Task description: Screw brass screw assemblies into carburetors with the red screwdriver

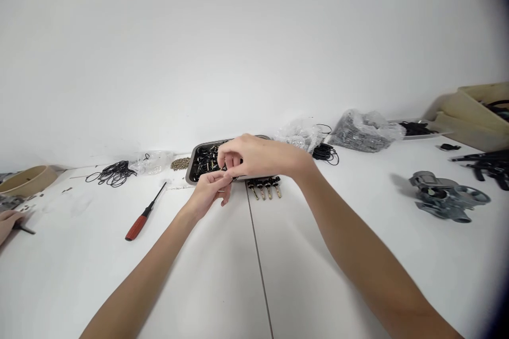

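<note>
My left hand (210, 190) and my right hand (248, 156) meet at the fingertips over the front edge of a grey tray (190, 169). Both are closed in a pinch, around something too small and hidden to name. Black and brass-coloured parts (207, 160) fill the visible part of the tray; my right hand hides much of the rest. Just right of my hands, several black-topped brass pieces (269, 190) lie side by side in a row on the white table (214, 275).
A red-handled screwdriver (137, 226) lies at left, near black cords (115, 173) and small brass pieces (180, 163). Plastic bags (363, 130) stand behind at right. A grey metal part (443, 196) lies at right. Another person's hand (8, 221) shows at far left.
</note>
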Demonstrator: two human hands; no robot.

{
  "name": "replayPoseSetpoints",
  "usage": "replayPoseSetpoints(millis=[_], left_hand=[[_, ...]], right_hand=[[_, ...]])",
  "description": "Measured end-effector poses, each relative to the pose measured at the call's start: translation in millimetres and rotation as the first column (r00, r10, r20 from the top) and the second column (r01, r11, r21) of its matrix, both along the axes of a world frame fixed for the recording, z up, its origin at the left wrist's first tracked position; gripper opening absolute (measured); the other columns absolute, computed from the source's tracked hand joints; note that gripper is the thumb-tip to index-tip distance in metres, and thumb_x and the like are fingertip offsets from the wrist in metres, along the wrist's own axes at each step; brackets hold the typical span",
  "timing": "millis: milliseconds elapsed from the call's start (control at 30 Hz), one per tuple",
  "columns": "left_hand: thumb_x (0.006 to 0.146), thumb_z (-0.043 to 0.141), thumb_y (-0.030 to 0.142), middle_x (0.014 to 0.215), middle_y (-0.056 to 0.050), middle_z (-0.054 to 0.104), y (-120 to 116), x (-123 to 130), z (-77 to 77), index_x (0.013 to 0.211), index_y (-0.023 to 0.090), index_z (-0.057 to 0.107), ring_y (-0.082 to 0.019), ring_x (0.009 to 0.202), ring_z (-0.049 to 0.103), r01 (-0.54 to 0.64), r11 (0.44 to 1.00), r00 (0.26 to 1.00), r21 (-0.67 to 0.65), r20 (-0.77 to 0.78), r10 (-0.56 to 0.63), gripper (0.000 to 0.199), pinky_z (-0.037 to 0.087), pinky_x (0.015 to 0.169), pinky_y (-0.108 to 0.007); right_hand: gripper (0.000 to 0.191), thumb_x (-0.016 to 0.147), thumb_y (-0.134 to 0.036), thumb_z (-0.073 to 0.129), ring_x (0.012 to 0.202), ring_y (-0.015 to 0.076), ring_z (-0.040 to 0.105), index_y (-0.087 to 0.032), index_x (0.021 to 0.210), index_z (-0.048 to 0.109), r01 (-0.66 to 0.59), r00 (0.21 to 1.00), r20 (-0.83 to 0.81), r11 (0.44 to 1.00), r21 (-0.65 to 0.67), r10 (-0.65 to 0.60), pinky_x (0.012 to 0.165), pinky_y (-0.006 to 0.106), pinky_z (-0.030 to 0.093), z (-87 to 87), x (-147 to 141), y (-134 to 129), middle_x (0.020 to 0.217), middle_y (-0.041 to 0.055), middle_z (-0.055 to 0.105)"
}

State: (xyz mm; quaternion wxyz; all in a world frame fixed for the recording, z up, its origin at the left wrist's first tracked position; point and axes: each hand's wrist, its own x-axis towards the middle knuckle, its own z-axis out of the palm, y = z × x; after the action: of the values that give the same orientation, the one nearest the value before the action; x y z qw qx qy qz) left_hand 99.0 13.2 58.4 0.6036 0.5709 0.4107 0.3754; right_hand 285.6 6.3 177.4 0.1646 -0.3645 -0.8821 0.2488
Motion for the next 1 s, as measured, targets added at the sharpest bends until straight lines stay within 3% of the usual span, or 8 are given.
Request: replayPoseSetpoints(millis=[100,167,267,533,767,1000], left_hand=[[0.078,0.065,0.045,0.049,0.005,0.044,0.7,-4.5,-12.5,0.086,0.014,0.060,-0.006,0.041,0.035,-0.022,0.978,0.928,0.206,-0.360,0.097,0.032,0.028,0.046,-0.022],[0.079,0.061,0.043,0.050,0.005,0.041,0.9,-6.0,-23.1,0.087,0.015,0.063,-0.006,0.045,0.032,0.051,0.942,0.808,0.331,-0.568,0.156,0.029,0.025,0.049,-0.022],[0.081,0.057,0.035,0.056,0.002,0.048,0.4,-3.8,-34.6,0.093,0.018,0.065,-0.009,0.052,0.036,0.180,0.903,0.657,0.391,-0.731,0.185,0.023,0.025,0.054,-0.025],[0.091,0.042,0.035,0.080,-0.010,0.067,8.8,20.5,-35.3,0.113,0.020,0.062,-0.023,0.073,0.060,0.284,0.872,0.419,0.399,-0.869,0.262,0.033,0.034,0.065,-0.029],[0.095,0.033,0.041,0.098,-0.014,0.069,11.4,31.1,-38.9,0.116,0.020,0.059,-0.029,0.093,0.064,0.331,0.851,0.329,0.407,-0.895,0.301,0.040,0.041,0.074,-0.033],[0.094,0.034,0.045,0.092,-0.014,0.070,6.1,29.1,-34.9,0.113,0.017,0.060,-0.030,0.085,0.066,0.309,0.877,0.251,0.367,-0.921,0.297,0.043,0.041,0.068,-0.032]], right_hand=[[0.012,0.081,-0.027,0.062,0.073,0.0143,0.056,-0.021,0.091,0.065,0.113,0.992,-0.054,0.993,0.039,-0.111,0.059,0.026,0.038,8.8,17.3,0.3,0.092,0.0041,0.065],[0.012,0.082,-0.027,0.062,0.077,0.0156,0.057,-0.021,0.092,0.067,0.144,0.986,-0.093,0.988,0.055,-0.138,0.062,0.027,0.040,14.5,28.8,0.4,0.092,0.0044,0.064],[0.015,0.084,-0.027,0.063,0.080,0.0167,0.059,-0.020,0.096,0.069,0.134,0.984,-0.128,0.990,0.047,-0.128,0.066,0.028,0.043,21.9,43.1,-1.3,0.088,0.0043,0.064],[0.019,0.085,-0.030,0.063,0.081,0.0171,0.061,-0.020,0.101,0.069,0.121,0.982,-0.152,0.992,0.027,-0.116,0.067,0.028,0.046,26.6,55.8,-6.0,0.087,0.0039,0.065],[0.023,0.085,-0.032,0.065,0.083,0.0184,0.061,-0.021,0.105,0.069,0.129,0.986,-0.102,0.992,-0.002,-0.129,0.067,0.028,0.045,26.3,58.2,-3.7,0.088,0.0042,0.065],[0.023,0.086,-0.030,0.062,0.078,0.0173,0.061,-0.022,0.107,0.067,0.149,0.987,-0.055,0.989,-0.023,-0.150,0.065,0.028,0.043,24.6,61.9,-0.5,0.086,0.0039,0.066]])
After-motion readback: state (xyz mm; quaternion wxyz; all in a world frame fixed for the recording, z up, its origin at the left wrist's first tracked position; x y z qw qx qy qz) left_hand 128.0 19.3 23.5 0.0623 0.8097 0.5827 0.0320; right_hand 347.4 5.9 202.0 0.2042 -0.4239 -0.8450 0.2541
